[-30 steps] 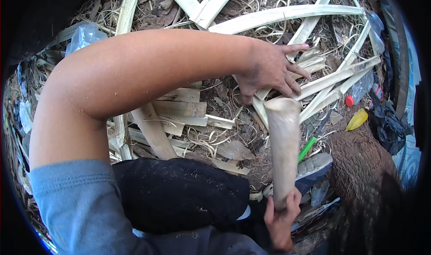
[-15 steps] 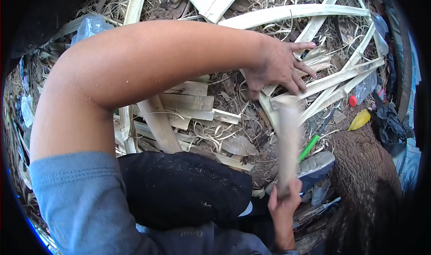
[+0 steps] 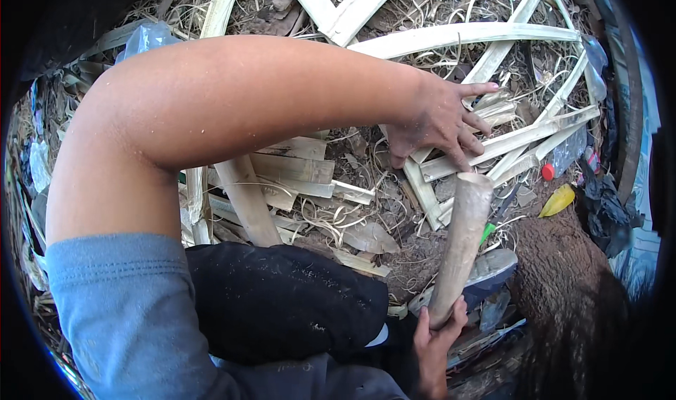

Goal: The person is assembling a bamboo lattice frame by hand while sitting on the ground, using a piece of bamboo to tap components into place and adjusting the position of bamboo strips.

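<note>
My right hand [image 3: 436, 340] is closed round the lower end of a thick, pale brown wooden stick [image 3: 461, 248]. The stick rises at a slant, its upper end close below my left hand [image 3: 445, 125]. That hand reaches in from the left, fingers spread, over several pale split bamboo-like strips [image 3: 507, 143]; the thumb and fingertips appear to touch the strips. A bright green handle-like piece [image 3: 486, 232] shows beside the stick, mostly hidden behind it.
Longer pale strips [image 3: 465, 34] cross the littered ground at the top. Short split pieces [image 3: 296, 167] lie under my left forearm. To the right are a tree trunk or root [image 3: 556, 259], a red-capped plastic bottle [image 3: 567, 153], a yellow leaf [image 3: 558, 201] and a black plastic bag [image 3: 609, 210].
The stick, blurred before, is now sharp, and its upper end has come lower and to the right. My right hand has dropped a little. The left hand stays over the strips.
</note>
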